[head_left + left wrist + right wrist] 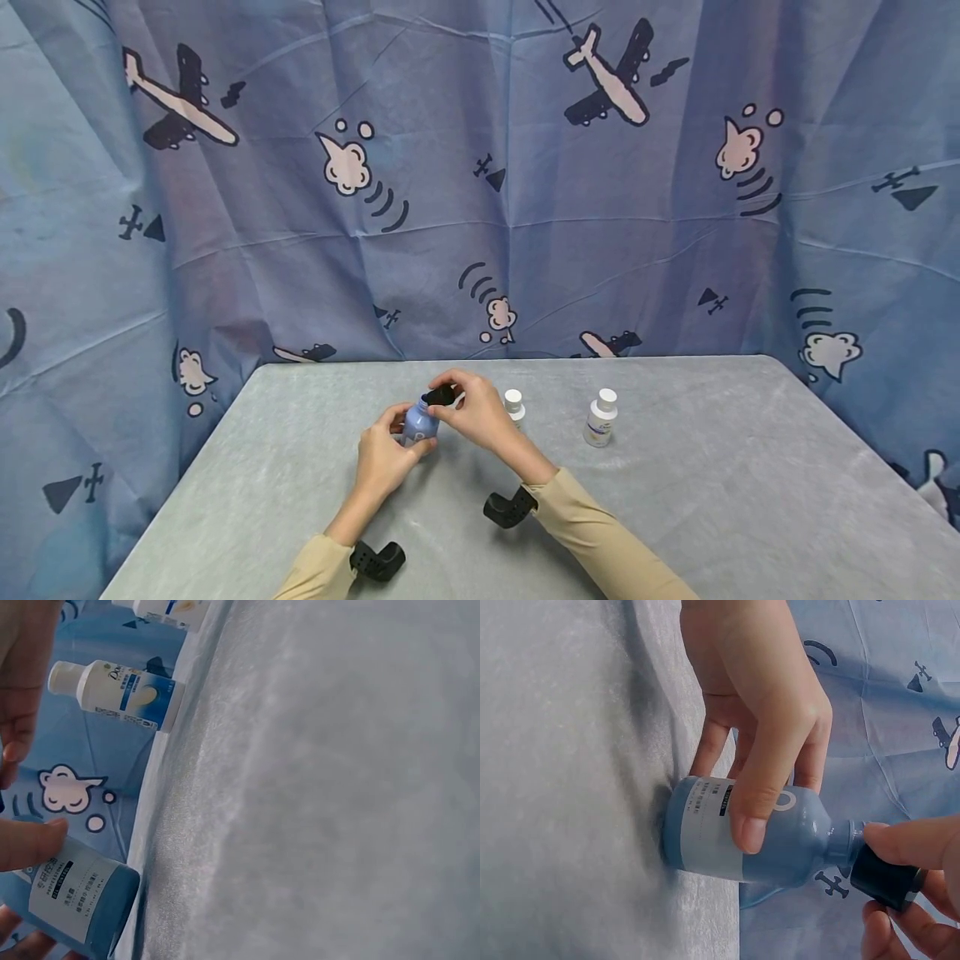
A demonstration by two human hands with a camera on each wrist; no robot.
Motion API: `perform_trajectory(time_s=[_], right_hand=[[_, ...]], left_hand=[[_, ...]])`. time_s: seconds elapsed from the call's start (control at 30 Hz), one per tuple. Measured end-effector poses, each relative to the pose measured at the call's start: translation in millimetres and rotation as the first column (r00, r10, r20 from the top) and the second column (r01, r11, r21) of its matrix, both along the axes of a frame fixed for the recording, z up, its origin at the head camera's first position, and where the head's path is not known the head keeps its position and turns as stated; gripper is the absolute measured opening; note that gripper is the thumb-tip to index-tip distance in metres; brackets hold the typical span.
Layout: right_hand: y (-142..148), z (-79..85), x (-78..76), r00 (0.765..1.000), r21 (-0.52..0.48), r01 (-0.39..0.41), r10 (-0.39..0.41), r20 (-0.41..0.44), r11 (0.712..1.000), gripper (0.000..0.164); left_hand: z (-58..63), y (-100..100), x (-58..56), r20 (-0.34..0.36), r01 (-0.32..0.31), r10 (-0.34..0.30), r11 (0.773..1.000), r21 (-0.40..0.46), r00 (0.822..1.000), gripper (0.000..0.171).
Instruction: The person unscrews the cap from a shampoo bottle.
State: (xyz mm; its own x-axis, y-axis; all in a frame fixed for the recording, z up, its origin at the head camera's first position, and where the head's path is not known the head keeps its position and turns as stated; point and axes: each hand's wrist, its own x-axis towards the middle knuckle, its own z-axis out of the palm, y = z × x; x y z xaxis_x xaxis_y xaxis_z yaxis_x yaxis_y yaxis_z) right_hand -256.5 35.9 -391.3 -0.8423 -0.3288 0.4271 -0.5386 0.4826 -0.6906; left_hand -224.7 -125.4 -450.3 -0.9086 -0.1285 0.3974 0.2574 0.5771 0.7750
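Observation:
My left hand (386,454) grips a blue bottle (795,844) with a pale label, thumb on its front and fingers round the back. In the right wrist view the bottle's base is at the grey table surface. My right hand (476,408) pinches a black cap (885,877) between thumb and fingers at the bottle's neck. The cap sits tilted and off to one side, with part of the neck showing. Whether cap and neck still touch is unclear.
Two small white bottles with white caps stand to the right: one bottle (514,403) partly behind my right hand, another bottle (601,418) farther right. A grey cloth covers the table (712,483). A blue patterned curtain (450,183) hangs behind its far edge.

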Motion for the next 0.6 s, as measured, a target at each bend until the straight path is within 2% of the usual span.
perform_trajectory(time_s=[0.27,0.6], right_hand=[[1.4,-0.5,-1.7,1.0,0.0,0.0,0.0,0.006,1.0,0.032],[2.0,-3.4,-2.4,1.0,-0.004,0.007,-0.007,0.002,1.0,0.034]], left_hand=[[-3.2,-0.1,-4.2,-0.014,-0.009,0.009,1.0,0.007,1.0,0.054],[-5.0,-0.7,-8.4,0.008,0.006,-0.007,0.999,0.052,1.0,0.057]])
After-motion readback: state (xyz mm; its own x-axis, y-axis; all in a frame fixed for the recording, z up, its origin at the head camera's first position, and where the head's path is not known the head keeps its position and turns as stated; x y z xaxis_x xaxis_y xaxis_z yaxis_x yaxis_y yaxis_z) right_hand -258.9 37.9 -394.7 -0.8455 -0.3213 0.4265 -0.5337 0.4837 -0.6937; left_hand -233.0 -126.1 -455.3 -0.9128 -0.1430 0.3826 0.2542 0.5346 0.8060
